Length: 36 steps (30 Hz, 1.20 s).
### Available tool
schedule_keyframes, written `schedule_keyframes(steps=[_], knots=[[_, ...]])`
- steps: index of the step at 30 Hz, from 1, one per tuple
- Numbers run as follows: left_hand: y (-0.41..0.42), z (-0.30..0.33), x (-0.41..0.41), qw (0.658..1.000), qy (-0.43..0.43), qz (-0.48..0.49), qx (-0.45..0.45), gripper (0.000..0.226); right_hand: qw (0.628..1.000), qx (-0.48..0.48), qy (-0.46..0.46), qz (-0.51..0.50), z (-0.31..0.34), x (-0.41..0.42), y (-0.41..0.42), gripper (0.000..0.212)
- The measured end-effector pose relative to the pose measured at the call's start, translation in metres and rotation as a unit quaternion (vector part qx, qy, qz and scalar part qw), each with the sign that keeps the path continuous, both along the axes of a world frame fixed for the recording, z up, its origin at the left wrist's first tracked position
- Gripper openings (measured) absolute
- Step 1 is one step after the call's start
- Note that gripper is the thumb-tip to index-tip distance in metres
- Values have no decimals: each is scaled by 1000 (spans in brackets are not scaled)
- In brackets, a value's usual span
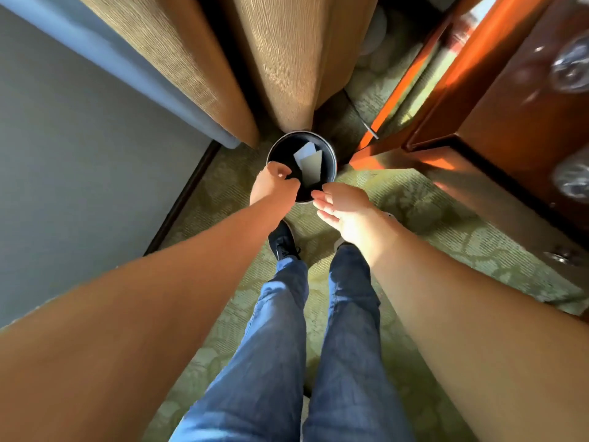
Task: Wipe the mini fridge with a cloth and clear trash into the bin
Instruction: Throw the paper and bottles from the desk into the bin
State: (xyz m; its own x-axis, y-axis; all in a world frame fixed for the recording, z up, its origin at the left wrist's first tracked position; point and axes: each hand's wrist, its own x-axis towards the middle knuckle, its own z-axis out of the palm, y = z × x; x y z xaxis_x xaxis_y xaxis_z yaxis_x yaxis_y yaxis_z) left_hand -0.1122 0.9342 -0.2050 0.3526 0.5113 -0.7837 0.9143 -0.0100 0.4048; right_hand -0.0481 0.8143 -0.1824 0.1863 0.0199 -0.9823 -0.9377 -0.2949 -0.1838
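At the centre of the frame a round dark bin with a pale rim stands on the green patterned carpet, pale paper sheets inside. The left hand curls its fingers over the near rim; the right hand hovers beside it, fingers relaxed and holding nothing. No writing is readable.

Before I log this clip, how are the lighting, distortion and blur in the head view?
Head view: hard sunlight from the right washes out the right hand and streaks the wooden cabinet; the left hand and bin interior sit in shade. Wide-angle distortion stretches both forearms and bows the curtain. The glassware at the right edge is smeared.
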Motion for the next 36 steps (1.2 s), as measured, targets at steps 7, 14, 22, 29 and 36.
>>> schedule_keyframes(steps=[7, 14, 22, 29, 36], knots=[[-7, 137, 39, 998, -60, 4, -3, 26, 996, 55, -68, 21, 138, 25, -2, 30], [-31, 227, 91, 988, -150, -44, -8, 31, 988, 62, -138, -8, 235, 68, -18, 21], [-80, 276, 189, 969, -211, -122, -26, 28, 979, 50, -190, -48, 276, 144, -86, 9], [-115, 267, 281, 961, -221, -136, -92, 11, 953, -102, -284, -36, 260, 230, -122, 21], [-137, 257, 367, 958, -207, -155, -124, 29, 871, -306, -375, 88, 242, 300, -132, 40]])
